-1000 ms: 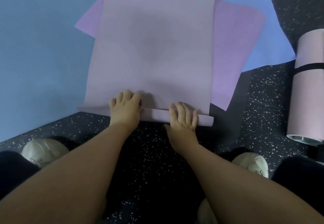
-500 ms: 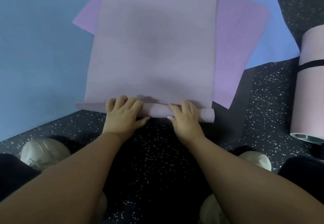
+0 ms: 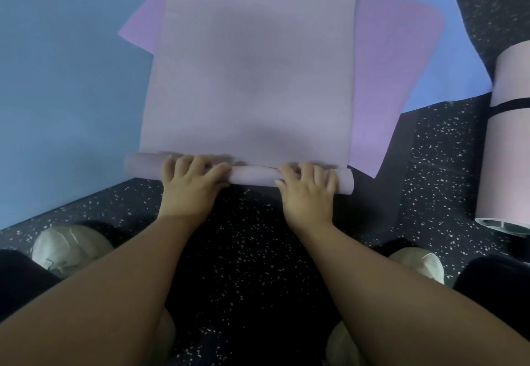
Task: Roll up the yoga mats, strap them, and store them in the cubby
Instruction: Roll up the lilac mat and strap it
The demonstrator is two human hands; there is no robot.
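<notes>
Both hands, left hand point(image 3: 190, 182) and right hand point(image 3: 307, 188), curl over the narrow started roll point(image 3: 252, 175) at the lilac mat point(image 3: 252, 64)'s near floor edge; even forward pressure should keep its ends flush.

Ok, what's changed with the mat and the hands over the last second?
The near edge of the pale pink mat has gone from a flat fold to a thicker roll, turned forward. The left hand and right hand, flat before, now curl over it. The strapped rolled mat and the mats beneath stayed put.
</notes>
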